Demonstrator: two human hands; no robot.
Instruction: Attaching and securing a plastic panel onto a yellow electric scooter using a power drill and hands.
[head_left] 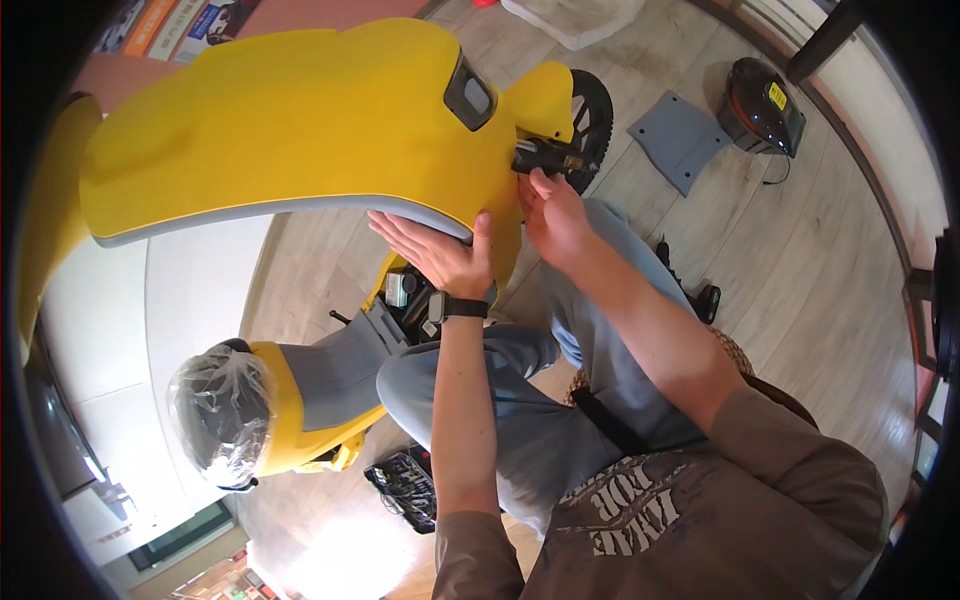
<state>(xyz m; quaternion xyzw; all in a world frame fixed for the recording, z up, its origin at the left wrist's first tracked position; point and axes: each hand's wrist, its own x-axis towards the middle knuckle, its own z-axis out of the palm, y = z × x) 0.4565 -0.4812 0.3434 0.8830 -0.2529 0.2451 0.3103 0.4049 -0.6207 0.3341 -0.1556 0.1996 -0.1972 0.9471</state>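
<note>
A large yellow front body panel [280,120] of a scooter with a grey lower edge stretches across the upper left. My left hand [440,250], a dark watch at its wrist, lies against the grey edge with fingers stretched out and thumb up. Beside the panel's right end is my right hand [552,215], fingers curled in close to a black fork part [548,155]; whatever they pinch is hidden. Behind that part stand the yellow front mudguard [543,98] and the black front wheel [597,120]. An opening below my left hand exposes a dark compartment [410,300] with parts inside.
Clear plastic wraps the scooter's seat [222,415] beyond the grey footboard [335,385]. An open tool case [403,488] lies near my knee. To the right are a black power drill [706,300], a grey plate [680,140] and a black-and-red box-like unit [762,108] on the wooden floor.
</note>
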